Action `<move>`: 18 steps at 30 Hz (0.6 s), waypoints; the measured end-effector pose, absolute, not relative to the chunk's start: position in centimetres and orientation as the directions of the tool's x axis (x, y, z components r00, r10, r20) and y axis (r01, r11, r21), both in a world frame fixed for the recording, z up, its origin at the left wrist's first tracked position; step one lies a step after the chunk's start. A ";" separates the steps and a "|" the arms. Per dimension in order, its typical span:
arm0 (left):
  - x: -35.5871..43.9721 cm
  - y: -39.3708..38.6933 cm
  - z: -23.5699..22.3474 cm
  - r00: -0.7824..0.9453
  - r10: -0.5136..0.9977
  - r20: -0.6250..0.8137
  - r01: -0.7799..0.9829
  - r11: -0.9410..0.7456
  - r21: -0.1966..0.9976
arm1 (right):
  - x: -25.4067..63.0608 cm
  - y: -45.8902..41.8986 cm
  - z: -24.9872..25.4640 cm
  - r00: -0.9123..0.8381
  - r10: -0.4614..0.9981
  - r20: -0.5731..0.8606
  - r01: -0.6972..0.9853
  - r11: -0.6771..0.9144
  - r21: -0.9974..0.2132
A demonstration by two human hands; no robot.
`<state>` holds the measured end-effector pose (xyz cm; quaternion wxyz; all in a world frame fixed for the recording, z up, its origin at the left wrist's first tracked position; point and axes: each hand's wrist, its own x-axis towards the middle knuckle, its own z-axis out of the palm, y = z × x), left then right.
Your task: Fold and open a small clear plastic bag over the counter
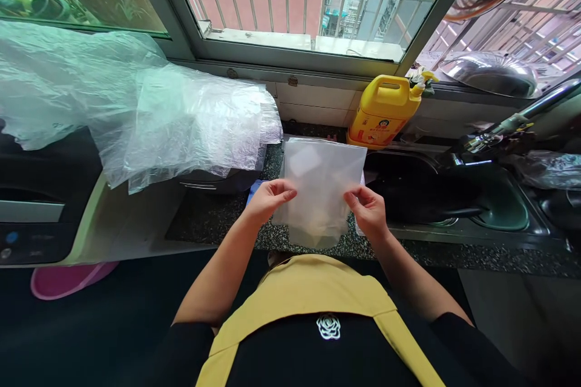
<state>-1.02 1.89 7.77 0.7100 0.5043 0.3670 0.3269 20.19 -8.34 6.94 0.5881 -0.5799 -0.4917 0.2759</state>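
Observation:
Between my hands is a frosted, see-through plastic bag [320,193], spread flat and held over the dark speckled counter. My left hand [271,196] pinches its left edge between thumb and fingers. On the opposite edge my right hand [367,208] grips the bag in the same way. The bag looks flat, with a faint yellowish patch near its lower end. Something blue [255,188] shows in part behind my left hand, and a pale strip lies partly hidden behind the bag by my right hand.
Clear plastic sheeting [195,115] covers appliances on the left. A yellow jug with a pump [384,112] stands behind the counter [454,252]. To the right is a dark sink [540,236] with a pan inside and a faucet [490,136]. A pink basin [68,281] sits low at left.

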 end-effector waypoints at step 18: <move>-1.0 1.0 6.8 0.374 0.922 0.101 -0.221 -0.017 0.975 | 20.7 -8.3 6.6 0.413 0.902 0.128 0.074 0.107 -0.992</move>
